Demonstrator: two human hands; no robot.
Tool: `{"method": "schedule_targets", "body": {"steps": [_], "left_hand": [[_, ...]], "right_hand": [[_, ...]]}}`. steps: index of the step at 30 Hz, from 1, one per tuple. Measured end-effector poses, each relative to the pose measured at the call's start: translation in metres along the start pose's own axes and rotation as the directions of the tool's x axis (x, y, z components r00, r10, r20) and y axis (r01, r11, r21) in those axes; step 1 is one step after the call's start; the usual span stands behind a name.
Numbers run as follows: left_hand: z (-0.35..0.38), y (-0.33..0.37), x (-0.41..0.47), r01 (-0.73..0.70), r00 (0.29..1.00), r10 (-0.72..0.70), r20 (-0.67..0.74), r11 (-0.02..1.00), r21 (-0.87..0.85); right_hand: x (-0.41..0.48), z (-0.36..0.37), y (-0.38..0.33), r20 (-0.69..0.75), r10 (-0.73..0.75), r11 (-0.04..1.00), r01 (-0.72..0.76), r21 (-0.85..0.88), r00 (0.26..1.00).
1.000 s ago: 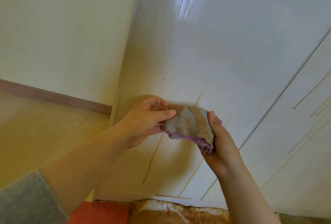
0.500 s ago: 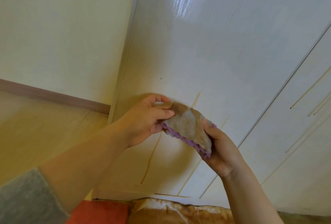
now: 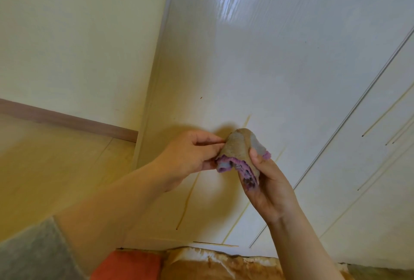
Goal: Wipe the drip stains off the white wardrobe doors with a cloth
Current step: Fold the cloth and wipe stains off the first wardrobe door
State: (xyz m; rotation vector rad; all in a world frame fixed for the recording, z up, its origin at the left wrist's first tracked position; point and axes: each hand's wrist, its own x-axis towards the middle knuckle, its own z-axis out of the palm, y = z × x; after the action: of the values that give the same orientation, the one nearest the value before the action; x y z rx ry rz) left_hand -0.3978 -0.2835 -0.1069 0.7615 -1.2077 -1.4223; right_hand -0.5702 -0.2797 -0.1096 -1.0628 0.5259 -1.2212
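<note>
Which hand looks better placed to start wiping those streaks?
Right, probably: the right hand grips most of the cloth, beside a streak; the left hand only pinches an edge.

Cloth (image 3: 237, 150) hides the right hand's (image 3: 271, 188) fingers

My left hand (image 3: 190, 156) and my right hand (image 3: 268, 185) are both bare. On my left arm I wear a soft grey sleeve (image 3: 33, 250), slightly fuzzy. It shows at about 8 o'clock and ends partway up the arm, leaving my left forearm (image 3: 116, 197) uncovered. My right forearm (image 3: 300, 246), towards 5 o'clock, is uncovered as far as it shows. At 6 o'clock sits some orange-red fabric (image 3: 125, 266); I cannot tell whether I am wearing it.
</note>
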Motion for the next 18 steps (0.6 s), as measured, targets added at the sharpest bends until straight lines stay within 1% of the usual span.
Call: {"method": "schedule_targets", "body": {"steps": [2,5,7,8,9,10,11,12,13,14,15,16,17,18], "left_hand": [[0.0,-0.003,0.002,-0.018,0.999,0.016,0.031,0.997,0.07],[-0.002,-0.008,0.004,-0.067,0.996,0.05,0.079,0.968,0.24],[-0.002,-0.007,0.005,-0.132,0.99,0.109,0.092,0.948,0.29],[-0.003,-0.006,0.006,-0.178,0.984,0.164,0.069,0.928,0.327],[-0.005,-0.004,0.007,-0.229,0.97,0.243,0.015,0.891,0.393],[-0.009,-0.001,0.009,-0.277,0.938,0.342,-0.054,0.836,0.473],[-0.015,0.002,0.01,-0.32,0.885,0.452,-0.114,0.768,0.555],[-0.022,0.005,0.011,-0.352,0.817,0.557,-0.15,0.687,0.635],[-0.03,0.008,0.011,-0.367,0.739,0.655,-0.156,0.586,0.722],[-0.038,0.009,0.012,-0.358,0.657,0.741,-0.14,0.471,0.806],[-0.045,0.009,0.012,-0.325,0.581,0.805,-0.118,0.363,0.873],[-0.049,0.008,0.011,-0.28,0.518,0.848,-0.112,0.292,0.915],[-0.052,0.005,0.01,-0.235,0.473,0.871,-0.135,0.273,0.933],[-0.054,0.003,0.01,-0.202,0.455,0.872,-0.181,0.298,0.933]], "right_hand": [[0.004,-0.003,0.003,-0.012,-0.056,0.991,0.054,-0.12,0.998],[0.008,-0.005,0.005,-0.06,-0.101,0.96,0.082,-0.27,0.993],[0.007,-0.007,0.008,-0.064,-0.089,0.969,0.072,-0.238,0.994],[0.006,-0.008,0.008,-0.064,-0.089,0.977,0.075,-0.2,0.994],[0.006,-0.009,0.008,-0.079,-0.106,0.98,0.091,-0.175,0.991],[0.006,-0.009,0.005,-0.109,-0.144,0.978,0.124,-0.17,0.984],[0.006,-0.01,0.002,-0.149,-0.207,0.965,0.177,-0.193,0.967],[0.007,-0.011,-0.002,-0.197,-0.288,0.939,0.236,-0.251,0.937],[0.007,-0.015,-0.007,-0.249,-0.392,0.886,0.291,-0.361,0.885],[0.007,-0.018,-0.012,-0.289,-0.51,0.799,0.321,-0.509,0.81],[0.008,-0.023,-0.016,-0.294,-0.633,0.674,0.322,-0.665,0.716],[0.01,-0.027,-0.02,-0.253,-0.739,0.529,0.305,-0.792,0.624],[0.014,-0.029,-0.023,-0.177,-0.823,0.385,0.3,-0.873,0.54],[0.019,-0.03,-0.027,-0.085,-0.881,0.253,0.311,-0.916,0.465]]}}
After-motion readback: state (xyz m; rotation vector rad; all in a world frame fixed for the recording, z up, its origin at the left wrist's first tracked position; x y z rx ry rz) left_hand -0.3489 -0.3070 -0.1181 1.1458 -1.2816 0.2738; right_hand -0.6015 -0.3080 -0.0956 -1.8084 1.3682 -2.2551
